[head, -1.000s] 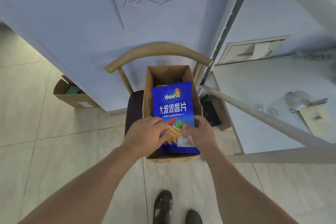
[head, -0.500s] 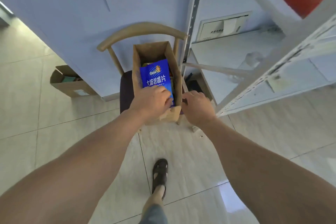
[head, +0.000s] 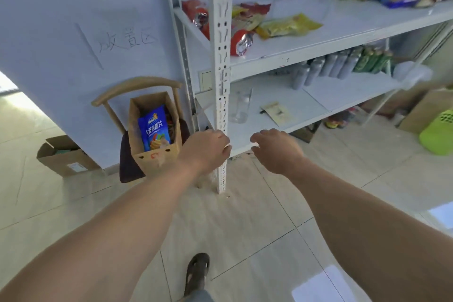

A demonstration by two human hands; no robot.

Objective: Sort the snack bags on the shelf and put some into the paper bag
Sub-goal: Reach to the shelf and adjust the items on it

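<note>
Open tiled floor [head: 245, 223] is seen below both forearms, with a sandalled foot [head: 197, 271] at the lower edge. The white shelf unit [head: 343, 29] fills the upper right; its slotted front post [head: 221, 81] stands upright between the two hands and reaches the floor. The left hand [head: 208, 148] is held in front of that post with loosely curled fingers, and nothing is gripped. The right hand [head: 277, 148] is held just to the right of the post, fingers relaxed and bent downward, also holding nothing.

The paper bag [head: 154, 135] stands upright on a chair [head: 127, 154] against the wall, just left of the left hand and apart from it. A blue snack bag [head: 153, 127] is seated inside it, upright. Further snack bags [head: 286, 24] lie on the upper shelf board, well above and beyond both hands. A cardboard box [head: 66, 157] rests on the floor at far left.
</note>
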